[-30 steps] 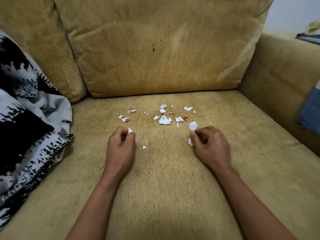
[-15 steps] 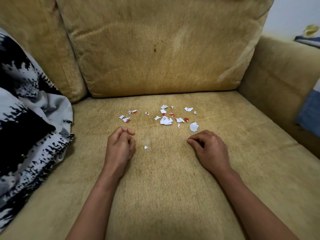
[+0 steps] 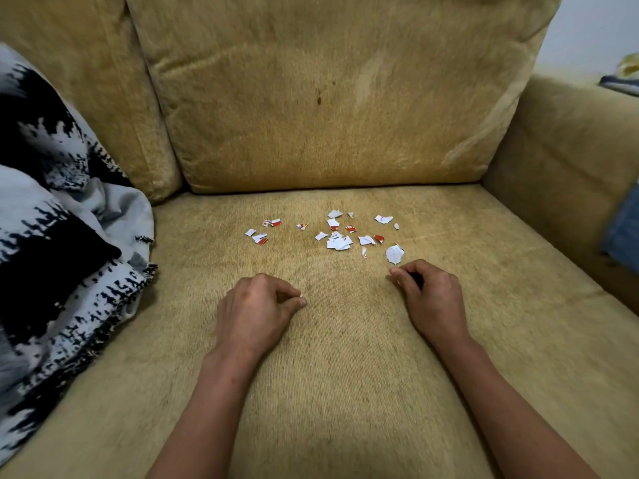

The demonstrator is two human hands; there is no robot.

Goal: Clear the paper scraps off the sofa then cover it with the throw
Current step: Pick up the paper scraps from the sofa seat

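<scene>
Paper scraps [image 3: 337, 236]: about twenty torn bits, white with some red print, scattered mid-frame on the sofa [image 3: 328, 392] seat, just in front of the back cushion [image 3: 328, 115]. Biggest scrap [image 3: 394, 254] lies just above the right hand [image 3: 430, 299].

Handling: near weightless, thin and floppy, lying flat on ribbed fabric, so there's no edge to get under. I'd pinch each with fingertips or sweep them into a pile first. A quick hand move could blow them around.

Left hand [image 3: 256, 309]: grip curled, thumb and forefinger pinching a tiny white speck, probably a scrap. Right hand: grip curled, thumb and fingertip pressed together. Can't tell if there's paper inside.

Throw [image 3: 62, 243]: black-and-white, bunched at the left edge of the frame on the seat and against the back. Soft, limp and bulky, so I'd take it by an edge or two corners with both hands.

Nearby: armrest [image 3: 570, 160] at right, blue cloth [image 3: 622, 229] at the right edge. Nothing sits between the hands and the scraps. The throw lies well clear of them.
</scene>
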